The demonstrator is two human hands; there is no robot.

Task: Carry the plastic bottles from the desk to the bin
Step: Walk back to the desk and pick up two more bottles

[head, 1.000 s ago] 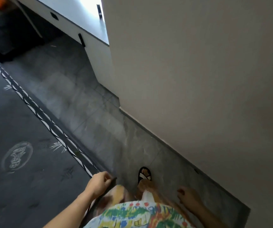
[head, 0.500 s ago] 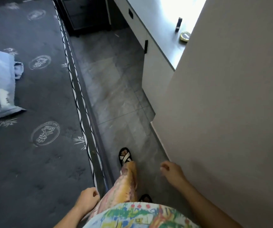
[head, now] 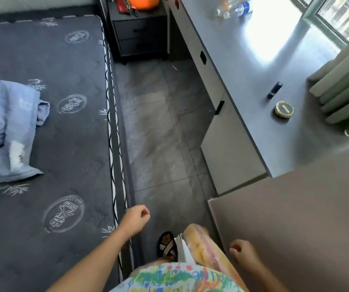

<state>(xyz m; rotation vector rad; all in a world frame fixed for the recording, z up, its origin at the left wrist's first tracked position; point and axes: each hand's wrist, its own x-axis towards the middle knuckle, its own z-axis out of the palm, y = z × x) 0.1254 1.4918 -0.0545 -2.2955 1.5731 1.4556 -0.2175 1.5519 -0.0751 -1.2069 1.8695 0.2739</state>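
Note:
Several plastic bottles lie on the far end of the grey desk, one with a blue label, one with an orange label. My left hand hangs loosely curled over the mattress edge and holds nothing. My right hand is curled low beside the beige wall, also with nothing in it. Both hands are far from the bottles. No bin is in view.
A dark mattress with a blue blanket fills the left. A tiled aisle runs between mattress and desk. A dark nightstand stands at the aisle's end. A lighter and round tin lie on the desk.
The view has swung up and right as I walk along the aisle; the desk top, window and bottles have come into sight. My left hand swung forward, my right hand back.

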